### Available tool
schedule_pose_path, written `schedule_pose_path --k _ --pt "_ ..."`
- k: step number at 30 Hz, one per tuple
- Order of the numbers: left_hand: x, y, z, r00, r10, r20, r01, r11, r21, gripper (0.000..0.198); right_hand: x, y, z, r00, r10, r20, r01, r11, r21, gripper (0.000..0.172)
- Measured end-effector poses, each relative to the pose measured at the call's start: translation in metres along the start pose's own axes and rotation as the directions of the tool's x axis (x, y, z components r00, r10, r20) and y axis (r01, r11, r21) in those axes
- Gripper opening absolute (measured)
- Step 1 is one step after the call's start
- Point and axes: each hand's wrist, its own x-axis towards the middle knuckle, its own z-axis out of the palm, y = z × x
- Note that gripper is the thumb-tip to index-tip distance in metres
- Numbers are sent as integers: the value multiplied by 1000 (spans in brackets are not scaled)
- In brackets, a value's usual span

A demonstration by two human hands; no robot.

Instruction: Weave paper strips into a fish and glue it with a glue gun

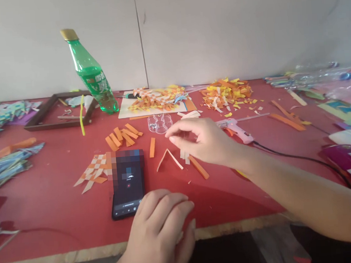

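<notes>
My left hand (161, 230) rests on the near edge of the red table (58, 221), fingers curled loosely, holding nothing I can see, just right of a black phone (127, 183). My right hand (205, 139) hovers over the table's middle with fingers bent down and slightly apart, above white and orange paper strips (187, 159). A folded white strip (168, 158) and a single orange strip (152, 147) lie just left of it. A small clear plastic piece (160, 123) sits beyond the fingertips.
A green bottle (94, 77), a dark wooden frame (59, 111), a woven orange-white sheet (157, 98) and a scrap pile (225, 92) line the back. A pink glue gun (237, 129) with cord lies right. Orange strips (122, 135) and a woven piece (93, 170) lie left.
</notes>
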Motion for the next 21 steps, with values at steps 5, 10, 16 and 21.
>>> schedule_pose_path --k 5,10,16,21 --pt "3 -3 -3 999 -34 41 35 999 -23 26 -9 -5 -25 985 165 -40 -161 983 92 12" --pt "2 -5 0 998 -46 47 47 998 -32 27 -33 8 -23 950 295 106 -253 921 -297 14" --pt "5 -3 1 996 -51 76 49 998 30 27 -62 24 11 919 372 130 -205 733 -648 12" --pt "20 -6 0 978 -43 206 -4 975 223 35 -69 31 17 937 316 149 -145 741 -656 17"
